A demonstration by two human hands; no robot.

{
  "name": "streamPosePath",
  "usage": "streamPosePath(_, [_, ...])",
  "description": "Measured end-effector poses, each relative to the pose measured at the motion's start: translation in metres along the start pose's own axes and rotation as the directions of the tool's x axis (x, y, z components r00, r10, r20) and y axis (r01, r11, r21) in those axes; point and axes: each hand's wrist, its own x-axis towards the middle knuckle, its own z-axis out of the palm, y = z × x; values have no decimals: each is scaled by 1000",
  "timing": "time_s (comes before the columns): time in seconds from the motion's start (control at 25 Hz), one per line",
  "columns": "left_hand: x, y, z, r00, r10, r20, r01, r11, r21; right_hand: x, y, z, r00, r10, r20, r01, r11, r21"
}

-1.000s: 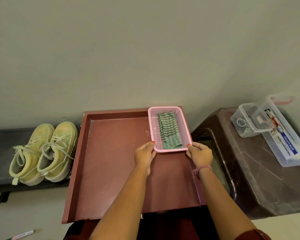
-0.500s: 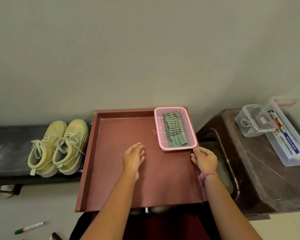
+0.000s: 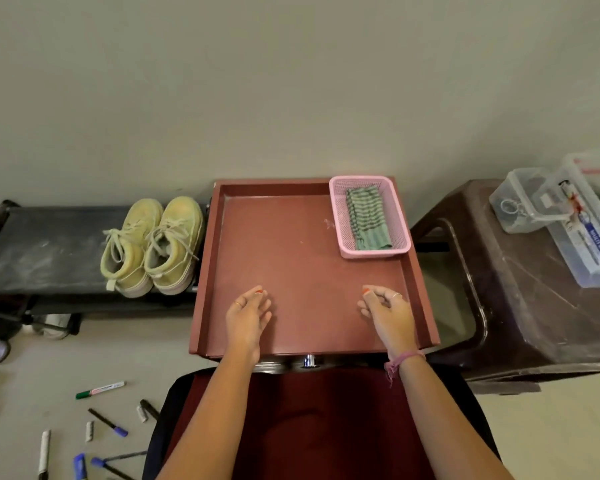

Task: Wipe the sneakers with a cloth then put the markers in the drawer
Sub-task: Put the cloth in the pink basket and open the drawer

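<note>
Both the left hand (image 3: 248, 315) and right hand (image 3: 388, 311) hover loosely curled, each grip empty, low in the drawer (image 3: 291, 258). Next, likely lift the cloth (image 3: 368, 218) from the pink basket (image 3: 336, 216) at upper right, pinching one folded edge, then carry it left to the sneakers (image 3: 153, 244).

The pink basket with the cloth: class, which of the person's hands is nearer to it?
The right. The right hand lies just below the pink basket, on the basket's side of the drawer. The left hand lies farther off, toward the sneakers.

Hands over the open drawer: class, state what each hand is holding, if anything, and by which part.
Nothing is held. The left hand and the right hand hover over the bare drawer floor with loosely curled fingers, apart from the pink basket.
</note>
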Motion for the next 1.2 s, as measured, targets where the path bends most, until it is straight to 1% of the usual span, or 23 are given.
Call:
streamPosePath(0.08, [-5,-4,-14,1000,-4,-5,4,1000,-23,-17,19,6,993,-35,117,53,986,-156])
streamPosePath(0.16, [-7,-7,-27,1000,-7,-10,7,999,-33,-31,38,12,961,-41,272,136,931,-339])
streamPosePath(0.2, [-7,-8,-32,1000,-7,-12,7,999,-35,-38,45,15,928,-19,372,198,871,-450])
streamPosePath(0.24, [-7,-9,-37,1000,-4,-14,3,999,-35,-43,51,20,885,10,466,283,784,-553])
streamPosePath(0.32, [-5,-11,-44,1000,11,-16,-12,1000,-24,-49,64,33,803,77,591,444,584,-679])
streamPosePath(0.4, [-4,-13,-49,1000,30,-10,-30,1000,10,-50,76,46,746,198,636,526,410,-745])
streamPosePath(0.44, [-3,-15,-51,999,43,-3,-43,998,41,-49,80,51,727,252,638,548,346,-761])
streamPosePath(0.52, [-2,-19,-54,997,74,8,-75,989,125,-46,87,59,709,316,631,575,259,-776])
streamPosePath(0.68, [-2,-27,-57,993,111,48,-119,958,262,-49,97,66,714,358,601,587,161,-793])
streamPosePath(0.76, [0,-32,-58,992,111,68,-126,944,306,-52,102,70,735,343,585,585,116,-803])
streamPosePath(0.8, [1,-34,-59,991,111,82,-132,935,330,-52,104,72,750,330,573,572,112,-813])
streamPosePath(0.92, [6,-44,-61,986,122,110,-156,905,396,-54,110,73,782,318,536,509,168,-844])
streamPosePath(1.04, [8,-52,-64,987,115,114,-154,888,434,-54,119,68,779,281,560,517,218,-828])
streamPosePath(1.2, [9,-58,-65,986,130,103,-165,855,492,-58,124,65,782,262,565,517,234,-823])
